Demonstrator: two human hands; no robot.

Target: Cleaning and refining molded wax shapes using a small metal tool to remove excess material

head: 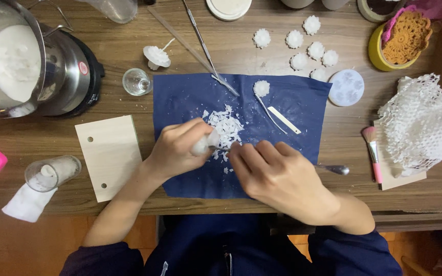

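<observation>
My left hand point(180, 148) grips a small white wax piece point(203, 143) over a dark blue cloth point(190, 97). My right hand point(277, 174) holds a thin metal tool point(333, 168), its tip against the wax piece and its rounded end sticking out to the right. White wax shavings point(226, 125) lie scattered on the cloth just beyond my fingers. A white wax flower point(261, 88) and a flat white stick point(284, 120) also rest on the cloth.
Several white wax flowers point(303, 48) and a round mould point(346, 87) lie at the back right. A steel pot point(67, 71) with a jug of white wax point(11, 61), a small glass point(136, 82), a wooden board point(109, 153), a pink brush point(372, 151) and white netting point(418, 122) surround the cloth.
</observation>
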